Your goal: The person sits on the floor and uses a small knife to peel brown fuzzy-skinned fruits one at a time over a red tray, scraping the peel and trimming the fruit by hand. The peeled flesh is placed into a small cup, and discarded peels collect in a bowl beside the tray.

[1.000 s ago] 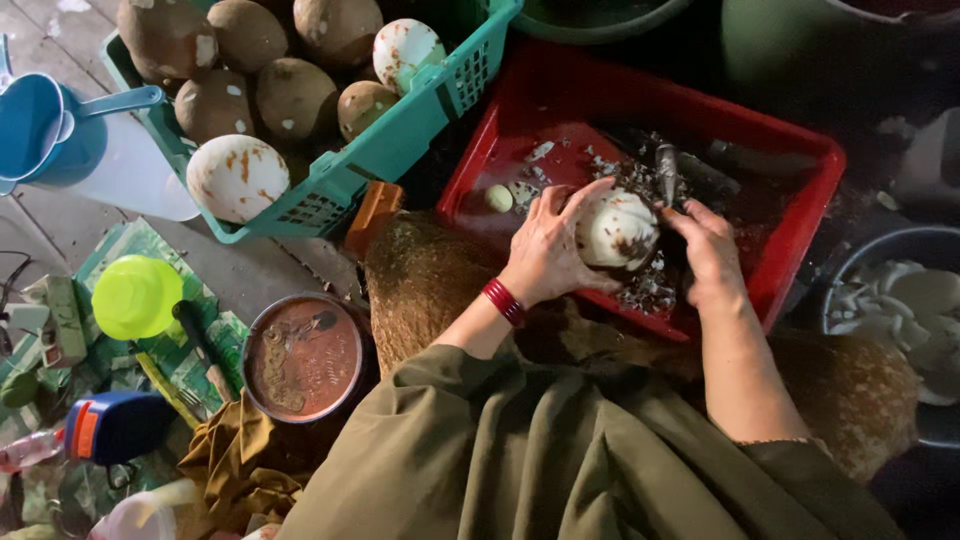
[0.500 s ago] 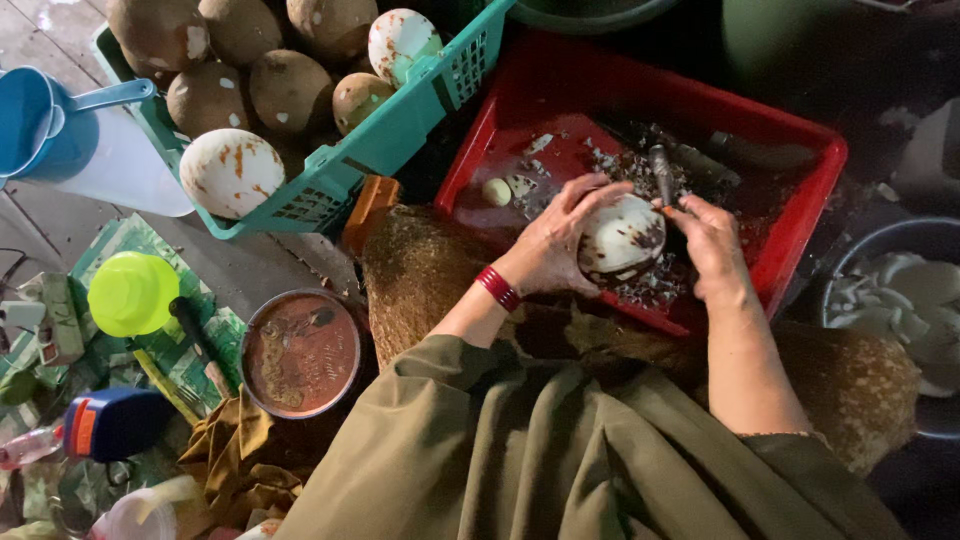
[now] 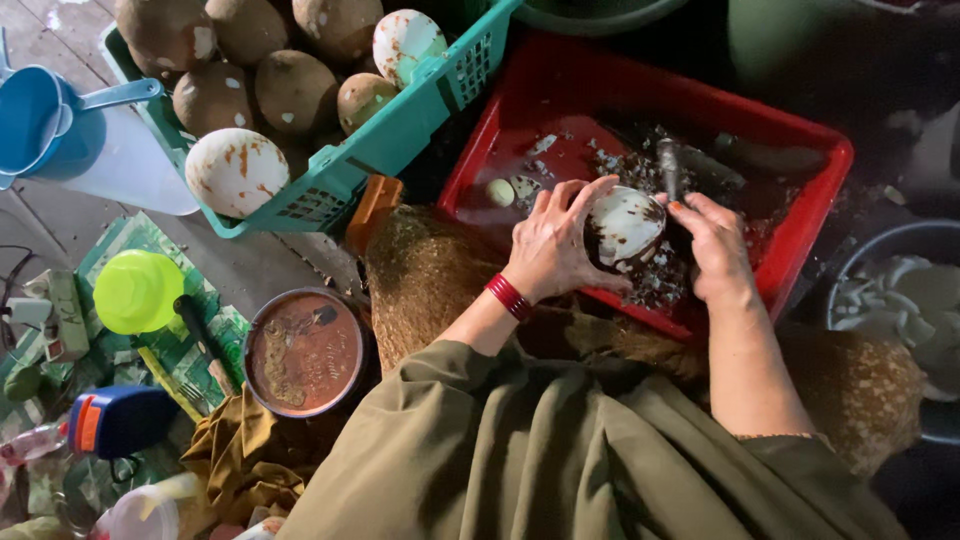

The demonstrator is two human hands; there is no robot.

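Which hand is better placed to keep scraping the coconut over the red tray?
Right, probably. The right hand already grips the metal tool beside the coconut, while the left hand cups and steadies it.

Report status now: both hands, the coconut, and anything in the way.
Left hand grips coconut over red tray. Right hand holds tool at its edge. Coconut partly peeled, white showing. Shavings in the tray below; nothing blocking.
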